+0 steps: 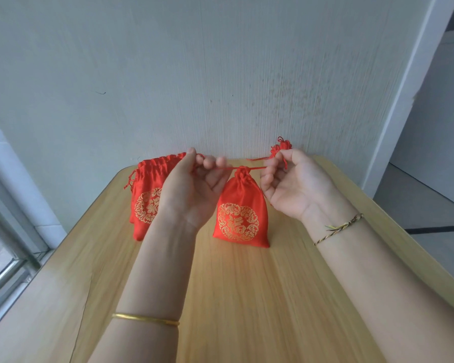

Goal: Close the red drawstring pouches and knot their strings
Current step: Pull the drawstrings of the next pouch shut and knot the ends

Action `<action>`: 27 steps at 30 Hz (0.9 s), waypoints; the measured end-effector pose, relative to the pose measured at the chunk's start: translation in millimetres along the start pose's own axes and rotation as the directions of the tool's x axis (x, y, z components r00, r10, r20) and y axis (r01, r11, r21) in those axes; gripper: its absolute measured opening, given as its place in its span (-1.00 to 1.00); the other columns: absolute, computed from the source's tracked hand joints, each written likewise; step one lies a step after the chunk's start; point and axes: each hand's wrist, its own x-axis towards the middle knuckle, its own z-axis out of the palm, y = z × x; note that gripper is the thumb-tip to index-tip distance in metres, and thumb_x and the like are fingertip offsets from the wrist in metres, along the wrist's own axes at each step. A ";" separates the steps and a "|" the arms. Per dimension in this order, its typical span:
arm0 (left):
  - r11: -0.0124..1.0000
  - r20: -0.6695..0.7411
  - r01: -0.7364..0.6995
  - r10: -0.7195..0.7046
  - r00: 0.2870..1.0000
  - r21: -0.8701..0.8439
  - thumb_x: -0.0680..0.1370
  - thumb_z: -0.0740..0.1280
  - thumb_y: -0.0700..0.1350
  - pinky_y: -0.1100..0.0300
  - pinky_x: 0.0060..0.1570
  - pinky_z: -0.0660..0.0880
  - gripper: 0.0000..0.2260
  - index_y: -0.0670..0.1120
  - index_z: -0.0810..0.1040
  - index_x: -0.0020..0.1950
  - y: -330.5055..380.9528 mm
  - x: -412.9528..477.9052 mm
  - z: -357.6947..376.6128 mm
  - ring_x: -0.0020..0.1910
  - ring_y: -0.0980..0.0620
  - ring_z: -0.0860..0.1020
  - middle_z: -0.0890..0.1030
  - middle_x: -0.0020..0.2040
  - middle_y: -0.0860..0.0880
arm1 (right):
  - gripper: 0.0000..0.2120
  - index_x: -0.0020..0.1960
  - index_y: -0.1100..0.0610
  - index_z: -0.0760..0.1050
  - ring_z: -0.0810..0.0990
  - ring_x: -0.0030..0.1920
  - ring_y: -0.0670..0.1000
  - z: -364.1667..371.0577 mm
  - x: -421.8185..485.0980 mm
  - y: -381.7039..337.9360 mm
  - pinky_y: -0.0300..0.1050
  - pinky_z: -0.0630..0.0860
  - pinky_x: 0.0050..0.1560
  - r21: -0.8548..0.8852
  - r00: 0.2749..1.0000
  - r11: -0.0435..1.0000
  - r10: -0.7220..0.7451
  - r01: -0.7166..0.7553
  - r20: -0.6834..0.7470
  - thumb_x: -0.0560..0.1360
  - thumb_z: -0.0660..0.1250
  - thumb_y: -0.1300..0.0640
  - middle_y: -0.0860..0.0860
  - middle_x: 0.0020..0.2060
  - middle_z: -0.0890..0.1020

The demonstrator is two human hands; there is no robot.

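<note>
— What's on my feed, biggest first?
— A pale wood-grain worktop (pixel 247 297) with rounded corners. At its centre I see a glossy red satin pouch (pixel 240 213), mouth gathered shut, a gold round emblem woven on; I can't read it.
— At nine o'clock?
— A stack of open pouches (pixel 148 195), same emblem.
— Hands?
— Left hand (pixel 194 189) and right hand (pixel 296 184), fingers pinched on the thin red string (pixel 257 168), taut between them.

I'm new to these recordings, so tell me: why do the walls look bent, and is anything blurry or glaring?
Head view: the wide-angle lens bows the wall and window frame at the edges; daylight is soft, with no harsh glare; the held pouch is sharp, while the fingertips of the left hand look slightly smeared.
</note>
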 end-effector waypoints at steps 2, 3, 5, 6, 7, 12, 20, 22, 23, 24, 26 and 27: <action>0.997 -0.025 -0.026 0.024 0.999 -0.069 0.64 0.10 -0.08 0.11 -0.07 0.58 -0.66 -0.08 0.30 -0.34 0.0 0.1 -0.3 -0.52 0.08 0.39 0.33 -0.50 0.02 | -0.74 -0.35 0.10 0.28 0.33 -0.64 -0.08 -1.5 2.3 0.7 -0.37 0.28 -0.61 -0.035 1.000 0.999 0.000 0.000 -0.011 0.51 0.11 0.19 -0.03 -0.60 0.38; 0.996 -0.028 -0.036 0.034 0.999 -0.079 0.64 0.10 -0.09 0.14 -0.18 0.60 -0.66 -0.09 0.29 -0.34 -0.6 -0.3 0.2 -0.54 0.09 0.32 0.29 -0.50 0.02 | -0.74 -0.35 0.10 0.27 0.31 -0.65 -0.08 -2.2 3.5 1.4 -0.37 0.25 -0.62 -0.051 1.000 0.999 -0.005 0.004 -0.019 0.51 0.09 0.20 -0.03 -0.62 0.36; 0.998 -0.017 -0.067 0.067 0.998 0.002 0.64 0.09 -0.11 0.20 -0.34 0.55 -0.68 -0.08 0.28 -0.33 -2.0 -1.4 3.1 -0.55 0.09 0.26 0.26 -0.49 0.02 | -0.75 -0.35 0.10 0.25 0.29 -0.66 -0.08 -2.8 4.9 2.2 -0.36 0.23 -0.63 -0.098 0.998 0.995 -0.032 0.028 -0.045 0.50 0.07 0.21 -0.04 -0.62 0.34; 0.991 -0.009 -0.092 0.094 0.996 0.092 0.64 0.10 -0.11 0.21 -0.38 0.53 -0.68 -0.09 0.30 -0.32 -1.9 -1.7 3.7 -0.54 0.10 0.28 0.28 -0.48 0.02 | -0.75 -0.35 0.10 0.26 0.29 -0.65 -0.08 -2.8 4.7 1.8 -0.35 0.24 -0.63 -0.129 0.997 0.991 -0.049 0.041 -0.055 0.50 0.08 0.22 -0.03 -0.59 0.35; 0.974 0.008 -0.115 0.116 0.993 0.193 0.64 0.11 -0.11 0.20 -0.40 0.52 -0.69 -0.10 0.33 -0.31 -0.9 -2.3 4.3 -0.54 0.10 0.31 0.31 -0.47 0.01 | -0.76 -0.35 0.11 0.28 0.31 -0.62 -0.08 -2.1 3.7 0.3 -0.34 0.26 -0.63 -0.159 0.996 0.986 -0.063 0.053 -0.059 0.50 0.10 0.22 -0.02 -0.56 0.37; 0.753 0.191 -0.175 0.067 0.979 0.634 0.55 0.30 -0.19 0.27 -0.35 0.51 -0.90 -0.20 0.55 -0.12 6.3 -11.5 8.2 -0.39 0.07 0.45 0.47 -0.35 -0.04 | -0.77 -0.32 0.10 0.38 0.44 -0.55 -0.10 7.4 -8.7 -11.3 -0.34 0.31 -0.57 -0.365 0.984 0.914 -0.167 0.175 0.056 0.51 0.17 0.17 0.01 -0.47 0.57; 0.468 0.274 -0.263 0.045 0.961 0.844 0.49 0.38 -0.22 0.32 -0.37 0.42 -0.94 -0.15 0.60 -0.18 2.9 -20.1 14.8 -0.40 0.13 0.46 0.54 -0.36 -0.04 | -0.79 -0.30 0.12 0.53 0.41 -0.48 -0.10 19.4 -23.9 -7.0 -0.30 0.25 -0.55 -0.550 0.918 0.735 -0.304 0.397 0.256 0.51 0.29 0.16 -0.02 -0.33 0.56; 0.487 0.265 -0.260 0.061 0.962 0.834 0.50 0.37 -0.21 0.32 -0.37 0.42 -0.93 -0.18 0.60 -0.18 2.5 -19.8 14.8 -0.42 0.16 0.46 0.54 -0.39 -0.01 | -0.76 -0.25 0.13 0.55 0.41 -0.50 -0.10 18.3 -23.5 -6.5 -0.30 0.26 -0.56 -0.581 0.927 0.722 -0.279 0.375 0.252 0.55 0.23 0.10 -0.01 -0.32 0.59; 0.504 0.252 -0.252 0.068 0.965 0.826 0.50 0.37 -0.20 0.32 -0.37 0.42 -0.91 -0.21 0.60 -0.15 2.2 -18.5 14.3 -0.43 0.16 0.46 0.54 -0.39 0.00 | -0.71 -0.21 0.14 0.56 0.41 -0.52 -0.10 17.8 -23.2 -7.2 -0.29 0.26 -0.57 -0.609 0.937 0.712 -0.260 0.350 0.234 0.58 0.18 0.06 0.01 -0.32 0.61; 0.521 0.236 -0.240 0.075 0.969 0.819 0.51 0.36 -0.19 0.31 -0.36 0.42 -0.88 -0.25 0.60 -0.12 2.1 -17.2 13.6 -0.42 0.16 0.46 0.54 -0.40 0.01 | -0.67 -0.18 0.17 0.55 0.41 -0.56 -0.09 17.2 -23.2 -8.4 -0.29 0.26 -0.59 -0.642 0.947 0.697 -0.241 0.321 0.212 0.60 0.13 0.03 0.03 -0.33 0.63; 0.549 0.202 -0.213 0.081 0.976 0.808 0.52 0.34 -0.18 0.31 -0.36 0.42 -0.85 -0.28 0.60 -0.08 2.5 -15.4 13.0 -0.42 0.16 0.47 0.54 -0.40 0.02 | -0.69 -0.13 0.21 0.50 0.41 -0.60 -0.08 16.4 -24.0 -9.8 -0.30 0.26 -0.60 -0.696 0.958 0.658 -0.207 0.286 0.198 0.61 0.08 0.08 0.07 -0.36 0.64; 0.559 0.192 -0.204 0.081 0.978 0.804 0.53 0.33 -0.19 0.32 -0.37 0.43 -0.86 -0.25 0.61 -0.09 2.5 -15.1 13.2 -0.42 0.16 0.47 0.54 -0.40 0.02 | -0.75 -0.11 0.21 0.47 0.43 -0.60 -0.07 16.2 -24.6 -9.6 -0.30 0.26 -0.60 -0.712 0.958 0.641 -0.196 0.287 0.210 0.61 0.08 0.15 0.08 -0.36 0.62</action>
